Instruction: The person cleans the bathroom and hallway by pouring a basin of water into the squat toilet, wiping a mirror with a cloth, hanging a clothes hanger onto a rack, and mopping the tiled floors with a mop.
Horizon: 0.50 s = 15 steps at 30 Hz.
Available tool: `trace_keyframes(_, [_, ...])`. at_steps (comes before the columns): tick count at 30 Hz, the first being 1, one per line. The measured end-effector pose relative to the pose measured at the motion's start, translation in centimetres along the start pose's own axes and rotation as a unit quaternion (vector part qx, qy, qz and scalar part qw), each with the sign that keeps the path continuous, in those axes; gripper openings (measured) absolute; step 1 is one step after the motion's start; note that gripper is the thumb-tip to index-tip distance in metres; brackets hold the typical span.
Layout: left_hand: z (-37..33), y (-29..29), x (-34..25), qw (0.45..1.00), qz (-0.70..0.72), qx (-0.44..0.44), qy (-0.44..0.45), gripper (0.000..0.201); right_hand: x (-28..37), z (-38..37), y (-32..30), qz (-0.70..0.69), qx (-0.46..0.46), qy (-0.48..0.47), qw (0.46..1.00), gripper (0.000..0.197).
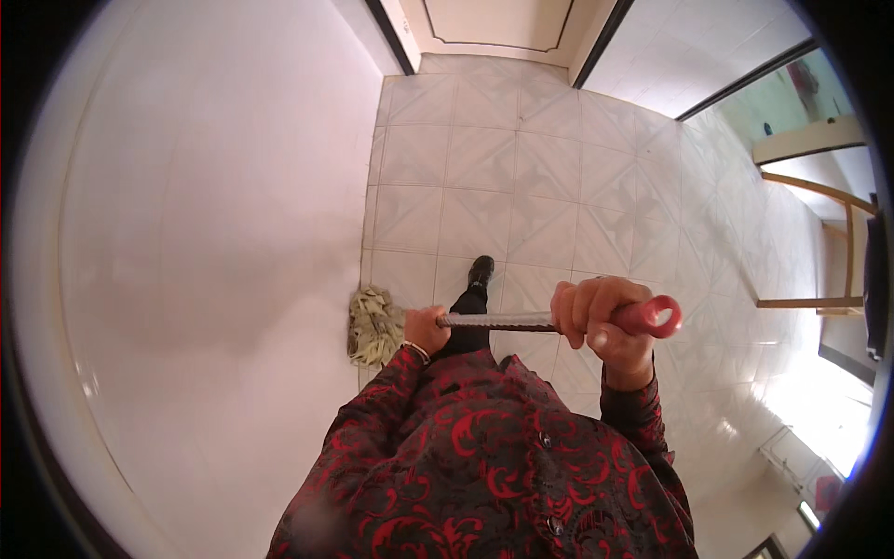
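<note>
Both of my hands grip a mop with a metallic grey handle (503, 321) and a red end grip with a hole in its tip. My right hand (605, 321) is wrapped round the upper part, just below the red end. Lower on the handle, my left hand (426, 331) is closed round it. The mop head (374, 326), a bundle of pale, dirty-looking strands, rests on the tiled floor against the wall at the left. Part of the mop between my left hand and the strands is hidden.
White wall (214, 233) rises along the left. Pale patterned tiles (540, 177) run ahead to a cream door (503, 23) with dark-edged framing. A wooden frame (810, 303), perhaps furniture, stands at the right. My shoe (481, 270) is on the floor just ahead, near the mop head.
</note>
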State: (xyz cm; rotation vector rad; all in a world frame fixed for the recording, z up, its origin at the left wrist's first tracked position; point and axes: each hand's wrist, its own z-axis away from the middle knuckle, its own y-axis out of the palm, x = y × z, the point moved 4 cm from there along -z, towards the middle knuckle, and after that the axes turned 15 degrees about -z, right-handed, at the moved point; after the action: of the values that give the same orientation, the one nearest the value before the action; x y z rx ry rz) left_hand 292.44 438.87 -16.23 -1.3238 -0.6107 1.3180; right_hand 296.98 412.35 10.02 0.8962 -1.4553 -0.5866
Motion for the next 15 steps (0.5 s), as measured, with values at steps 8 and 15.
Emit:
trace_keyframes(8, [-15.8, -3.8, -1.9, 0.995, -0.052, -0.034, 0.080, 0.022, 4.8, -6.1, -2.3, 0.071, -0.012, -0.154, 0.985, 0.029])
trace_keyframes(15, [-23.8, -2.3, -6.1, 0.979, -0.086, -0.087, 0.165, 0.023, 7.5, -2.0, -6.6, 0.111, -0.082, -0.249, 0.959, 0.026])
